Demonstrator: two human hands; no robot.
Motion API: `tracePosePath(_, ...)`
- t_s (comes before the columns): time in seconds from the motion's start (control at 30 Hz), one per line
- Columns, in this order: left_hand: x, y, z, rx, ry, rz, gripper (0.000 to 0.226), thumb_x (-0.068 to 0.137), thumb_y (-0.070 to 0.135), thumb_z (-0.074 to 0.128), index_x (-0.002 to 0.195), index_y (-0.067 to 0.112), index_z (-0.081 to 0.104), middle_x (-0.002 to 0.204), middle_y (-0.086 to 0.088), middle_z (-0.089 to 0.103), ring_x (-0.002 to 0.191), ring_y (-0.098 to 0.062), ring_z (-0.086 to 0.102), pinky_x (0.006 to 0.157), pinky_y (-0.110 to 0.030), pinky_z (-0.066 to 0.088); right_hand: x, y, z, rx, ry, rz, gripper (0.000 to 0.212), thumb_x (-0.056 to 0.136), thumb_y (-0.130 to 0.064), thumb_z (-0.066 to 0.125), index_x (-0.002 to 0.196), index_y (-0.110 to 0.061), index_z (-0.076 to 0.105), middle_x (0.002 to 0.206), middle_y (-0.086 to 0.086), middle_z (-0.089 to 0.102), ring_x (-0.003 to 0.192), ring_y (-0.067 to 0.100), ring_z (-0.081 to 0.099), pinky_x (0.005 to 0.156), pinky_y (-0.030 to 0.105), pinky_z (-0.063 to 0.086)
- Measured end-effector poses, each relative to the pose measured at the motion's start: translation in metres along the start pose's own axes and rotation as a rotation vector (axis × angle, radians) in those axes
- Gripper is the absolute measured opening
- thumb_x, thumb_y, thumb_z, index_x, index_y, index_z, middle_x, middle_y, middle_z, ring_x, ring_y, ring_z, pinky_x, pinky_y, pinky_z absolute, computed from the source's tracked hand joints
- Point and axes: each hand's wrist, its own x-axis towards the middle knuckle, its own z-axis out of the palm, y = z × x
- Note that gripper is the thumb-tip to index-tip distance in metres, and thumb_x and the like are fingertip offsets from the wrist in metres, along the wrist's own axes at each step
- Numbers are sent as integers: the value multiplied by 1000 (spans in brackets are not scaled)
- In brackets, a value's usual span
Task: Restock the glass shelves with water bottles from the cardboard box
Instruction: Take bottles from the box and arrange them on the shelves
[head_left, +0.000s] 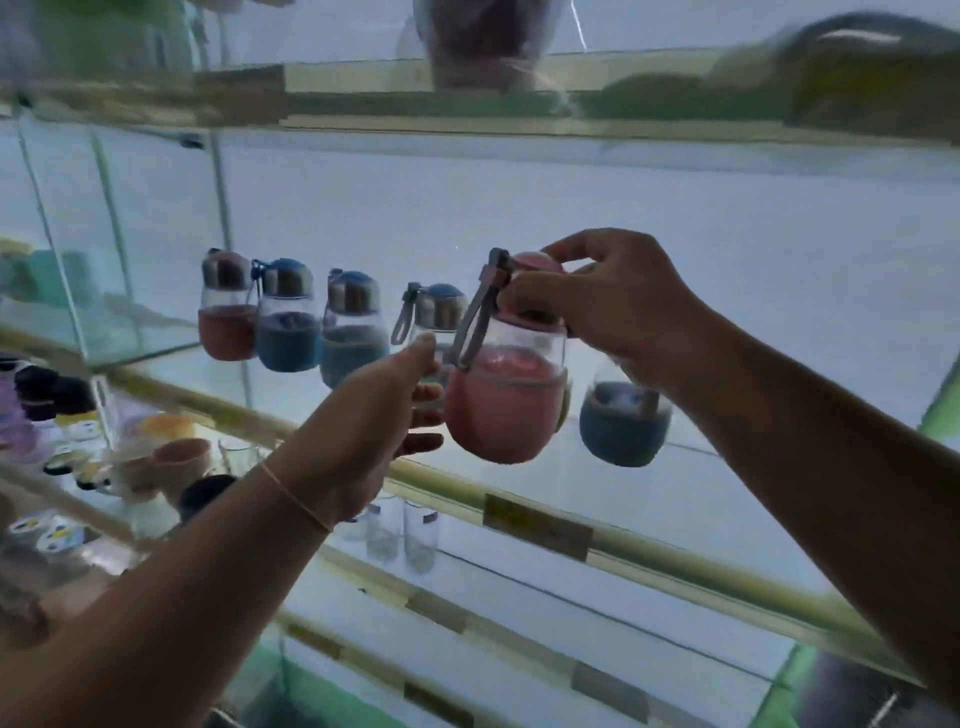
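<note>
Hands — both on pink bottle

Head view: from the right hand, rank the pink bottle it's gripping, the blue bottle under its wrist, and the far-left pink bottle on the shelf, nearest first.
1. Held pink bottle: its lid is in the right hand.
2. Blue bottle: on the glass shelf, just below that wrist.
3. Far-left pink bottle: left end of the row.

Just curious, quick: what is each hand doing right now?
Left hand: closed on the side of the pink bottle.
Right hand: closed on that bottle's lid.
</note>
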Motion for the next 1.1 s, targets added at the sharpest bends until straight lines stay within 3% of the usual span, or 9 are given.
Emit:
tracePosePath(0.37, 10, -5, 116, 50, -261, -66, 44, 99, 44, 38, 107, 8, 60, 106, -14, 69, 99, -28, 65, 90, -44, 50, -19, 51, -104, -98, 165, 111, 54, 36, -43, 82, 84, -19, 75, 84, 1, 74, 82, 19, 72, 77, 47, 61)
tracePosePath(0.43, 10, -6, 130, 53, -293, -67, 42, 99, 43, 39, 99, 9, 63, 100, -11, 71, 97, -29, 66, 93, -46, 49, -22, 59, -117, -120, 187, 125, 54, 36, -44, 82, 83, -19, 75, 81, 1, 74, 80, 18, 72, 77, 46, 61)
tracePosePath(0.53, 9, -9, 151, 73, -337, -69, 41, 98, 44, 41, 104, 11, 64, 102, -12, 71, 100, -29, 66, 92, -44, 49, -24, 70, -131, -168, 223, 157, 55, 35, -47, 81, 82, -20, 74, 83, -1, 73, 81, 16, 70, 78, 43, 61)
tracePosePath(0.67, 13, -20, 177, 111, -344, -69, 46, 95, 47, 46, 121, 11, 56, 116, -10, 63, 105, -25, 60, 83, -37, 52, -24, 90, -141, -227, 253, 211, 57, 32, -49, 80, 83, -23, 73, 86, -2, 71, 84, 15, 69, 78, 40, 60)
tracePosePath(0.77, 18, -27, 192, 153, -335, -60, 57, 94, 50, 46, 130, 6, 51, 123, -16, 59, 104, -23, 58, 84, -37, 53, -22, 104, -145, -243, 277, 246, 58, 33, -48, 80, 85, -24, 72, 88, -2, 70, 85, 16, 69, 76, 37, 60)
tracePosePath(0.83, 20, -29, 197, 171, -347, -50, 60, 96, 47, 45, 129, -3, 51, 128, -29, 54, 97, -21, 54, 83, -38, 48, -21, 113, -147, -240, 295, 266, 55, 36, -46, 81, 86, -24, 72, 88, -2, 70, 85, 15, 69, 73, 34, 60)
tracePosePath(0.9, 21, -31, 200, 180, -358, -42, 60, 97, 45, 44, 125, -7, 53, 130, -31, 52, 90, -23, 50, 84, -42, 48, -19, 120, -148, -240, 311, 278, 49, 43, -40, 85, 87, -24, 71, 88, -2, 70, 84, 14, 69, 69, 30, 58)
tracePosePath(0.97, 24, -35, 202, 189, -354, -48, 54, 98, 43, 42, 121, -3, 55, 129, -29, 54, 96, -25, 55, 92, -45, 49, -19, 126, -148, -245, 327, 277, 45, 49, -36, 86, 89, -24, 70, 88, -3, 71, 81, 13, 69, 69, 31, 58)
tracePosePath(1.1, 31, -39, 199, 156, -313, -95, 43, 99, 40, 42, 120, 4, 54, 117, -16, 58, 106, -27, 57, 90, -41, 53, -18, 129, -145, -255, 345, 263, 44, 53, -35, 87, 92, -24, 70, 87, -3, 72, 81, 13, 70, 71, 33, 60)
